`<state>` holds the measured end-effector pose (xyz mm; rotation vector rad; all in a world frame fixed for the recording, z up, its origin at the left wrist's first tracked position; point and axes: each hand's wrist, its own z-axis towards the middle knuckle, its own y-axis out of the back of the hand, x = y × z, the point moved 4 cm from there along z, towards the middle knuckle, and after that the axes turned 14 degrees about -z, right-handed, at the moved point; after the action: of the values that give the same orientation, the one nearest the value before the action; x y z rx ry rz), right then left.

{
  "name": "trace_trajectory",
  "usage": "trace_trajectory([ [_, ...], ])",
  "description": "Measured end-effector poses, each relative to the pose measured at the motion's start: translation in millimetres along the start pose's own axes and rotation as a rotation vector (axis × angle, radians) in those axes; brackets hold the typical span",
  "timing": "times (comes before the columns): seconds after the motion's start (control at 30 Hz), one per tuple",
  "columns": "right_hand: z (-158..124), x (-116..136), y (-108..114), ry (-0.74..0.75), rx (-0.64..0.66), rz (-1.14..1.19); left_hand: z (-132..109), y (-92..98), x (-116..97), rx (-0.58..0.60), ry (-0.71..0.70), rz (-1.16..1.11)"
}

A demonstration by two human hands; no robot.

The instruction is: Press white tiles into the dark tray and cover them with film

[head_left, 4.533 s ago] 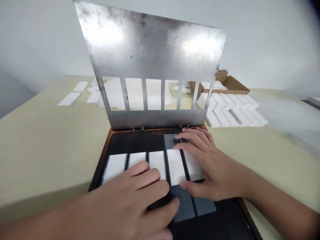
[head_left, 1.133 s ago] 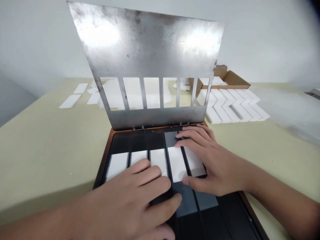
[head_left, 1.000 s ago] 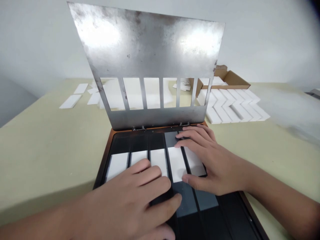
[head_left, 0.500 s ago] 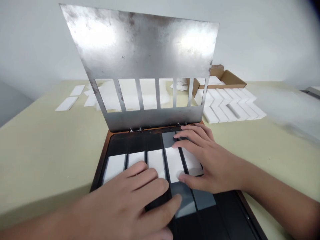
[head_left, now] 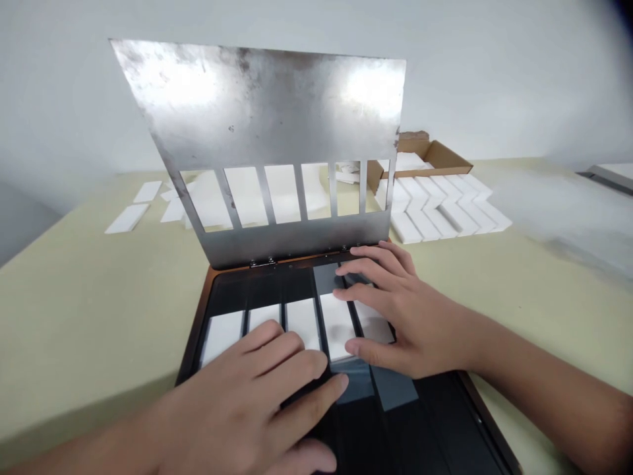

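Tray (head_left: 277, 284): shallow, black-floored, with a brown rim. It holds five white strips (head_left: 302, 323) lying side by side in parallel black lanes, flat, with matte, foam-like faces. Three grey patches (head_left: 351, 382) show on the tray floor, two nearer the person and one beyond the strips (material cannot be told from here). A scuffed steel plate (head_left: 257, 112) with six rectangular slots rises from the tray's far edge on two hinges (head_left: 262, 262), tilted back.

Left hand (head_left: 247, 389): open, fingers laid flat across the left-hand strips, thumb out over the dark floor; no grip seen. Right hand (head_left: 400, 323): open, fingers spread over the far end of the right-hand lanes, palm above the fifth strip, thumb beside the fourth; nothing held.

Beyond, on the pale olive table (head_left: 74, 316): one open cardboard box (head_left: 435, 155) with white pieces inside, and a herringbone layout of white bars (head_left: 440, 218) beside it (too many overlapped to count). At least four loose white strips (head_left: 126, 218) lie left of the plate.
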<state>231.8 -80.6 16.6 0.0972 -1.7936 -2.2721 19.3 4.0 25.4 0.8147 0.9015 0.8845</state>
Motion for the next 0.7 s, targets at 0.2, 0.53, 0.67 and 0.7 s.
trace_trajectory([
  [0.2, 0, 2, 2, 0.058, -0.026, -0.013, -1, 1.0, 3, 0.019, 0.045, 0.017],
  [0.53, -1, -2, 0, 0.066, 0.002, 0.014, 1, 6.5, -2, -0.054, -0.026, 0.005],
  [0.67, -1, 0, 0, 0.038, 0.017, -0.017, 3, 5.4, -7, -0.003, -0.104, -0.016],
  [0.7, -1, 1, 0, 0.036, 0.021, -0.036, 3, 4.5, -8, 0.017, -0.12, -0.012],
])
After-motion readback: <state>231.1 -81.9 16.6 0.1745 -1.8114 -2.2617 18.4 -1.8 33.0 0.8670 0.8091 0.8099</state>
